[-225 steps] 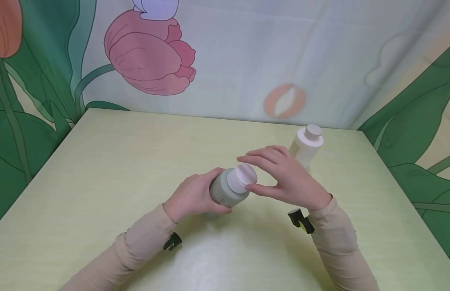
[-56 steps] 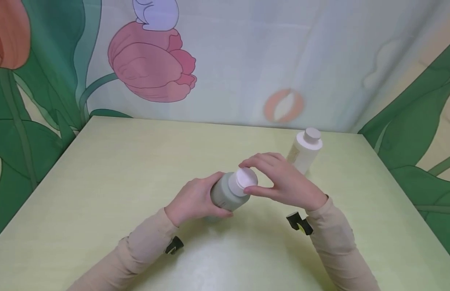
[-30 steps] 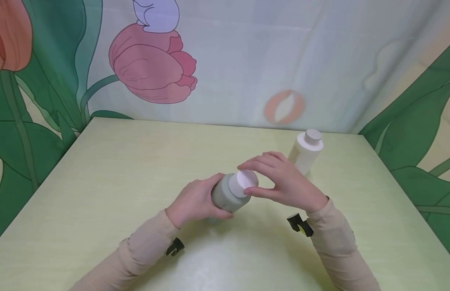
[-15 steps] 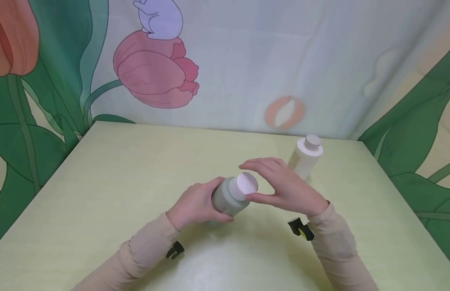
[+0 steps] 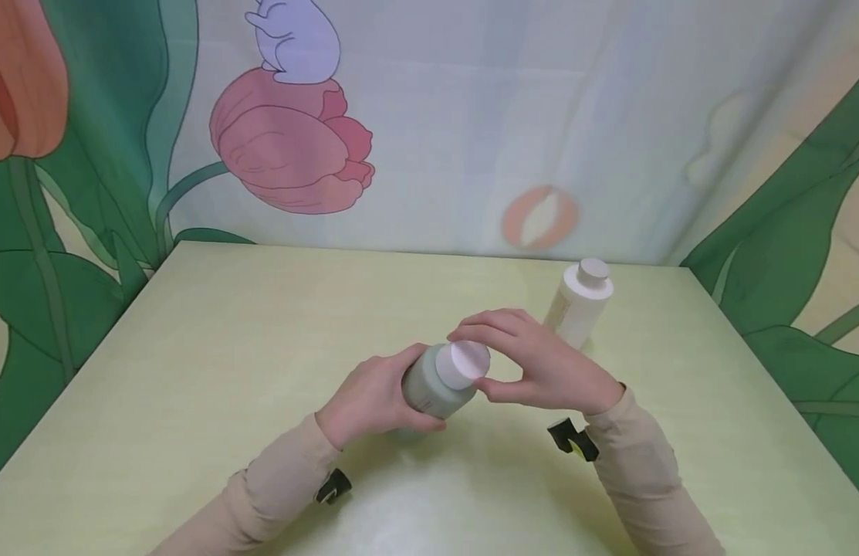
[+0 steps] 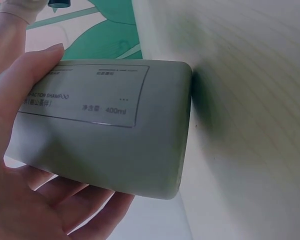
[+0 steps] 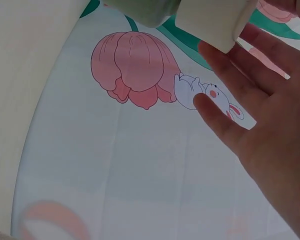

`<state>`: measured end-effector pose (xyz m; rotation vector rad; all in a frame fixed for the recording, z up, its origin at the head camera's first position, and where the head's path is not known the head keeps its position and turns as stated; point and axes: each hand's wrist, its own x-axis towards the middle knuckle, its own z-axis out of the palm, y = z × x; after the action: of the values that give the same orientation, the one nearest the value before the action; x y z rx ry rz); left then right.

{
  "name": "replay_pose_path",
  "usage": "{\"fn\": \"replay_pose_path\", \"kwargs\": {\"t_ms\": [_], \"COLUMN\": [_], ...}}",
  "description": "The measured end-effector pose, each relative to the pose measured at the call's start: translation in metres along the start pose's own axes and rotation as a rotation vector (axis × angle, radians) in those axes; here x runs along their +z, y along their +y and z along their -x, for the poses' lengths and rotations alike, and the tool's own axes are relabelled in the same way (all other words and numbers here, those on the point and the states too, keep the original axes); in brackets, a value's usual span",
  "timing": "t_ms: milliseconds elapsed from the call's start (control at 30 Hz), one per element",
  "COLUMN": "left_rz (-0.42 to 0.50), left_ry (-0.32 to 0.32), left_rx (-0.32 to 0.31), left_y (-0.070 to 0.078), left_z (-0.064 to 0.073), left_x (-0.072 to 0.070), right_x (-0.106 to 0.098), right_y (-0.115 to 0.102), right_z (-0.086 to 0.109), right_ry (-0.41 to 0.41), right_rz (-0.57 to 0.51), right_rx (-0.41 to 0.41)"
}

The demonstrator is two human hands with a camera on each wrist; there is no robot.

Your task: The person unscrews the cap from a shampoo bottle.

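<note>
In the head view my left hand (image 5: pixel 370 394) grips the body of a grey-green shampoo bottle (image 5: pixel 429 390), tilted with its white cap (image 5: pixel 464 364) up and to the right. My right hand (image 5: pixel 540 367) has its thumb and fingertips at opposite sides of that cap, pinching it. The left wrist view shows the bottle's printed label (image 6: pixel 85 95) and its base, with the thumb on one side and fingers beneath. In the right wrist view fingertips of the right hand (image 7: pixel 277 110) meet the cap (image 7: pixel 212 20), while the lower fingers extend free of it.
A white bottle (image 5: pixel 578 305) with a cap stands upright behind the right hand, partly hidden by it. The pale yellow-green table (image 5: pixel 276 309) ends at the back against a flower-printed curtain (image 5: pixel 429 147).
The right fingers, lifted off the cap half a second ago, have come back down onto it. The left hand keeps its grip on the shampoo bottle. The head view has tilted slightly upward.
</note>
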<state>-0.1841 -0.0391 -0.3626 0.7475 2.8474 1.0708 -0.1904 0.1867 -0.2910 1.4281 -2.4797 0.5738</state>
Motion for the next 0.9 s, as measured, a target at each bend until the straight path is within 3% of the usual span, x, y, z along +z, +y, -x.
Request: {"fn": "replay_pose_path", "kwargs": {"t_ms": [133, 400, 533, 900], "left_rz": [0.013, 0.033, 0.032, 0.031], "left_ry": [0.003, -0.015, -0.013, -0.021], "left_rx": [0.012, 0.007, 0.015, -0.003], "left_y": [0.0007, 0.0010, 0.0011, -0.0004], "left_z": [0.0003, 0.0007, 0.0002, -0.0002], "left_x": [-0.0020, -0.0028, -0.0029, -0.0022], "right_x": [-0.0003, 0.0039, 0.0044, 0.0066], "right_y": [-0.0003, 0.0007, 0.0010, 0.0003], "right_z": [-0.0002, -0.0002, -0.0022, -0.0015], "right_ry": [-0.022, -0.039, -0.032, -0.012], "right_rz": [-0.022, -0.018, -0.010, -0.013], "right_rx": [-0.029, 0.056, 0.060, -0.083]}}
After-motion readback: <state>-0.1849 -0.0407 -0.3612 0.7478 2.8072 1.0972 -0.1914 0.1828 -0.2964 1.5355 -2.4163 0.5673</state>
